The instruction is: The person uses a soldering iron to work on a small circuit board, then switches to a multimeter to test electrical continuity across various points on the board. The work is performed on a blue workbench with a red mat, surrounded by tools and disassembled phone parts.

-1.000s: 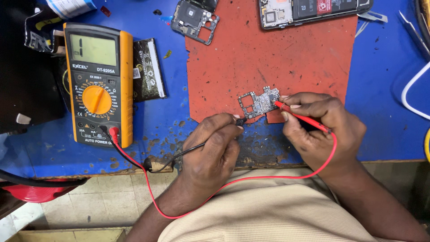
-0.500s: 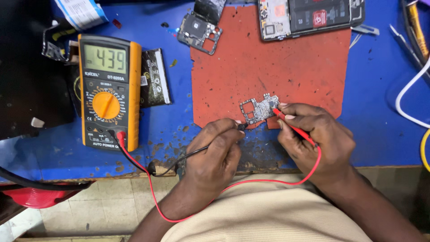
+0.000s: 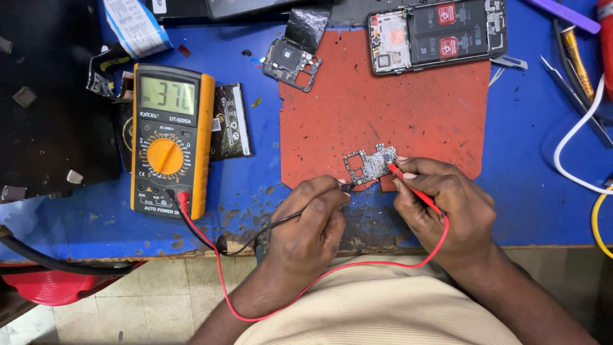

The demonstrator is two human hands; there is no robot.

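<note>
The table (image 3: 543, 191) has a bright blue top, scuffed and flaked to dark patches along its near edge. A red mat (image 3: 396, 121) with ragged borders lies on its middle. At the left the blue gives way to a black surface (image 3: 51, 115) with small chips scattered on it. Below the table edge shows a floor (image 3: 128, 294) of pale, stained tiles with dark joints. The light is even and soft, with only faint shadows.
</note>
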